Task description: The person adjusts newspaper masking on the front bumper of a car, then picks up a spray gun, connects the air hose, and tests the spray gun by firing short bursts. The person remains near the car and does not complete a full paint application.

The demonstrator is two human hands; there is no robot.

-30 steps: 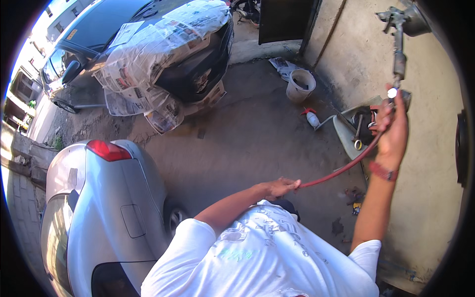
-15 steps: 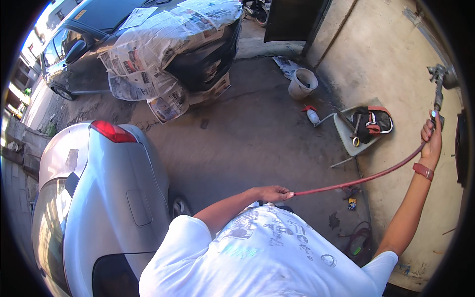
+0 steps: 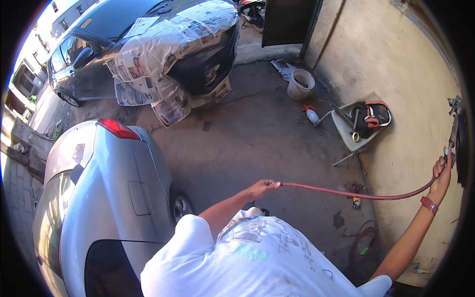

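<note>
My right hand (image 3: pixel 439 173) is raised at the far right near the wall, its fingers wrapped round the handle of a metal spray gun (image 3: pixel 453 127). A red hose (image 3: pixel 356 194) runs from the bottom of the gun in a sagging curve across my front. My left hand (image 3: pixel 263 188) pinches this hose in front of my shirt, holding it off the ground. The nozzle end of the gun lies close to a dark object (image 3: pixel 461 153) by the wall, which is cut off by the picture's rim.
A silver car (image 3: pixel 111 188) stands close on my left. Ahead is a dark car (image 3: pixel 91 64) with newspaper (image 3: pixel 153 64) over its front. Along the wall are a bucket (image 3: pixel 300 84), a white bottle (image 3: pixel 312 116) and a chair (image 3: pixel 346 128) bearing a bag (image 3: pixel 373 116). Coiled hose (image 3: pixel 363 242) lies on the floor.
My right hand has come down and nearer along the wall with the spray gun. My left hand has shifted slightly left and away from me, still holding the hose.
</note>
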